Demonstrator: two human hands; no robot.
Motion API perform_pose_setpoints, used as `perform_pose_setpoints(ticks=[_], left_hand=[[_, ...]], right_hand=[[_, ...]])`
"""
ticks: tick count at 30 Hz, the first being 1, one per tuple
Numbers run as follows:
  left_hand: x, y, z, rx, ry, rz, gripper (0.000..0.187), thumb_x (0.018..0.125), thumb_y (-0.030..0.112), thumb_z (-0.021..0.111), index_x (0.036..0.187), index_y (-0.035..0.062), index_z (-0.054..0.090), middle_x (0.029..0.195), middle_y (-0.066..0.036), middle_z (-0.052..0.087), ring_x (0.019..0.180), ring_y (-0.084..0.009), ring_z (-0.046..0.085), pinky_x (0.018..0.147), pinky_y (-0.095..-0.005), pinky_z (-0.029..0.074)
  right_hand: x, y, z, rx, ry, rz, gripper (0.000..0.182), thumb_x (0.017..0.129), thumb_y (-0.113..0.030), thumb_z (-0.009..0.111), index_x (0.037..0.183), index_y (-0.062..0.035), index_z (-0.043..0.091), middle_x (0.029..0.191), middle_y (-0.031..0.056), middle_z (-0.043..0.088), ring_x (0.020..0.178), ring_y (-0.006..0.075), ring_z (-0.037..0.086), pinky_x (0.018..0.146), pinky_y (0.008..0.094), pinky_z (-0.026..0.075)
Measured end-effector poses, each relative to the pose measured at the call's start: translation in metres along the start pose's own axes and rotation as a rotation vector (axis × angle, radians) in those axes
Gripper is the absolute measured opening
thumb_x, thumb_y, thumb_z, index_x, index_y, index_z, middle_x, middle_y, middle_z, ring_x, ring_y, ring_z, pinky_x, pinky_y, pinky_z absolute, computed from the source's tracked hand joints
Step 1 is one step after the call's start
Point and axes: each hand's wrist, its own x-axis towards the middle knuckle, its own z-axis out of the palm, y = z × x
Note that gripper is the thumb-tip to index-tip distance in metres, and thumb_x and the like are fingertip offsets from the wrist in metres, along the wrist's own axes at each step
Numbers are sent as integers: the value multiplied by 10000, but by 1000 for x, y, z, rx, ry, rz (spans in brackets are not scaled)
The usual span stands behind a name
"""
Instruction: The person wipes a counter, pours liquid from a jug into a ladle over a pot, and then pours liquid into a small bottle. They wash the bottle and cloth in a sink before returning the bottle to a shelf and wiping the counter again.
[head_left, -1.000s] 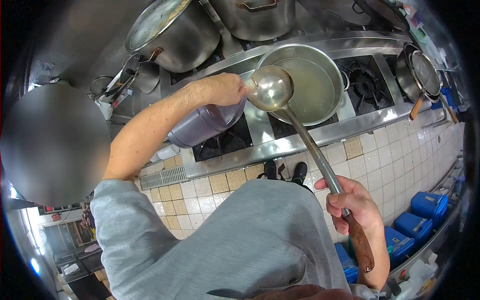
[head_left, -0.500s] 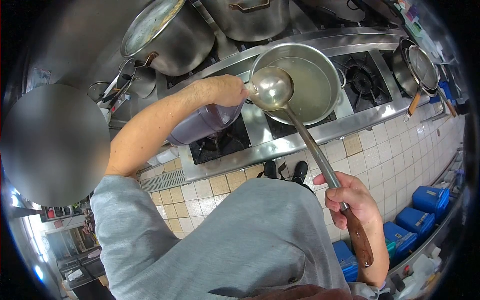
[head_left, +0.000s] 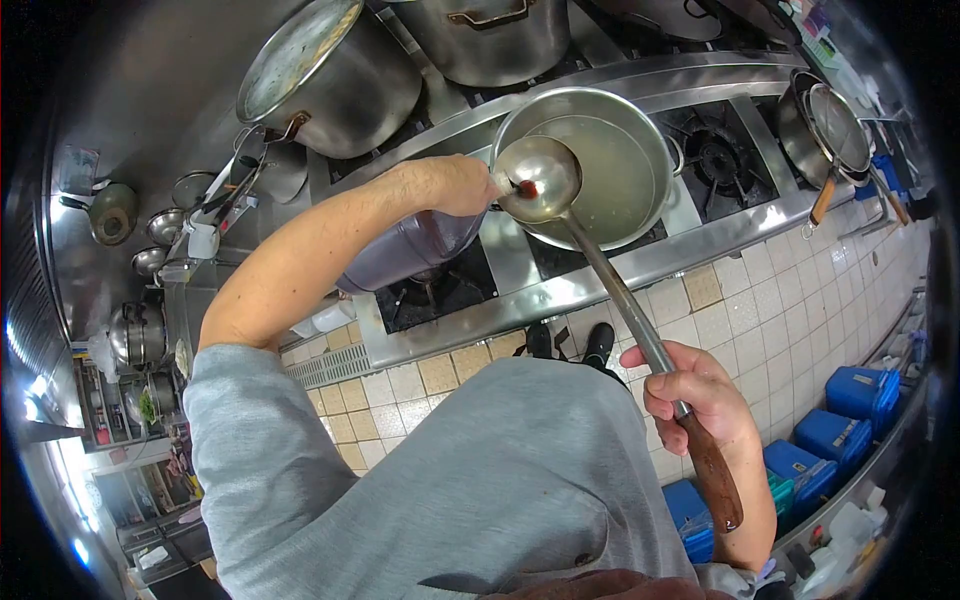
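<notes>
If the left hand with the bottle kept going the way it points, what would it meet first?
Most likely the ladle bowl: the left hand tips the bottle right at its rim, the pot beyond. Depth is unclear.

Light: we see bright, even indoor light from overhead.
Glare: we note shine on the steel stove edge [head_left: 600,275] and ladle bowl [head_left: 537,178].
Distortion: we get strong fisheye bending, with a black rounded vignette at the corners.
Focus: we find the centre sharp, the edges softer.

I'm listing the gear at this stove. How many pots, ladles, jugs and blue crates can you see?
Pots: 3
Ladles: 1
Jugs: 1
Blue crates: 3 in clear view
Total: 8
</notes>
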Motion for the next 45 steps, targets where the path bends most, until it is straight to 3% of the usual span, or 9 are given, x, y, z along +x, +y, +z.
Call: perform_pose_setpoints(ticks=[5, 13, 29, 37, 41, 43, 45], left_hand=[[5, 1, -1, 101, -26, 91, 364, 976, 258, 429, 997, -12, 672, 991, -282, 667, 966, -443, 646, 882, -501, 504], [11, -1, 5, 27, -40, -18, 350, 977, 237, 418, 1016, 1, 673, 997, -282, 666, 967, -442, 645, 889, -509, 499], [8, 9, -7, 25, -24, -48, 336, 971, 220, 418, 1040, -2, 660, 999, -273, 664, 990, -431, 645, 889, -505, 505], [14, 13, -11, 252, -94, 82, 278, 905, 147, 450, 1045, 23, 655, 958, -260, 659, 962, -425, 660, 861, -505, 519], [9, 20, -18, 277, -101, 109, 309, 942, 184, 441, 1050, 1, 666, 988, -266, 668, 985, -426, 657, 885, -498, 512], [6, 26, -20, 101, -75, -61, 383, 986, 245, 422, 1060, -35, 673, 1032, -274, 673, 1021, -426, 650, 918, -489, 499], [6, 27, -22, 106, -82, -47, 418, 999, 275, 415, 1063, -48, 673, 1050, -276, 672, 1033, -427, 646, 929, -487, 493]], right_hand=[[0, 1, -1, -18, 10, 11, 383, 819, -54, 556, 1186, 58, 548, 606, 22, 477, 362, 132, 450, 321, 269, 364], [-1, 4, -2, -8, 3, -6, 386, 817, -63, 560, 1180, 67, 544, 607, 15, 476, 360, 129, 445, 321, 266, 358], [0, 9, -10, 5, 18, -19, 389, 810, -86, 573, 1167, 62, 534, 609, -4, 475, 363, 112, 450, 322, 256, 335], [1, 8, -12, 17, 23, -16, 386, 809, -89, 573, 1165, 58, 539, 610, 1, 477, 361, 114, 453, 324, 253, 340], [3, 9, -16, 34, 20, -13, 376, 811, -94, 573, 1155, 56, 548, 612, 5, 481, 360, 117, 454, 320, 257, 336], [4, 9, -18, 38, 18, -12, 373, 813, -95, 575, 1153, 57, 549, 613, 6, 483, 359, 117, 454, 318, 258, 335], [4, 9, -19, 42, 16, -12, 371, 815, -97, 576, 1151, 58, 550, 614, 6, 484, 358, 117, 455, 316, 259, 333]])
